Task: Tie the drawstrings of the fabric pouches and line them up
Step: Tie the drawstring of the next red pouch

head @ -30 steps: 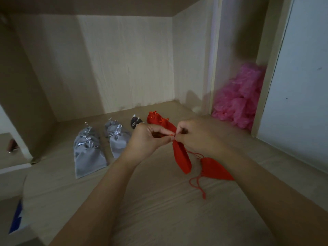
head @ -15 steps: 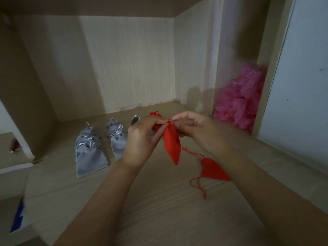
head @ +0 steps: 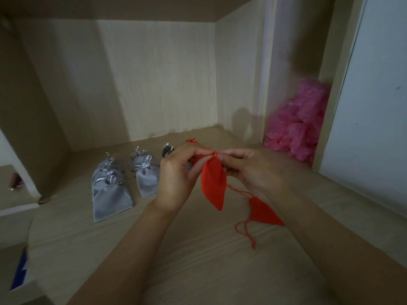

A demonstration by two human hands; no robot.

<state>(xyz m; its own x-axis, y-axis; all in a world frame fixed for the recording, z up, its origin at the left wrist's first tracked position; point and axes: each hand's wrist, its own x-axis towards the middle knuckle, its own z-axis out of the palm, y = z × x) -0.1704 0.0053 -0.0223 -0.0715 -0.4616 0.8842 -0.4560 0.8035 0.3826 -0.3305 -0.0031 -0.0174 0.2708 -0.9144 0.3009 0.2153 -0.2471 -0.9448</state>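
A red fabric pouch (head: 214,183) hangs in the air between my hands, its gathered neck at the top. My left hand (head: 178,172) pinches the drawstring at the neck from the left, and my right hand (head: 246,170) pinches it from the right. A second red pouch (head: 264,213) lies on the wooden shelf (head: 187,260) under my right wrist, its strings loose. Grey tied pouches lie in two rows: a left row (head: 110,192) and a shorter row (head: 146,175). A dark pouch (head: 167,150) and another red pouch (head: 191,141) lie behind my left hand, partly hidden.
A heap of pink plastic bags (head: 297,126) fills the narrow compartment at the right. Wooden walls close the shelf at the back and left. A blue and white object (head: 21,271) sits at the lower left edge.
The red pouch has been lifted off the shelf and now hangs higher from its neck. Both hands rose with it and stayed together at the string.
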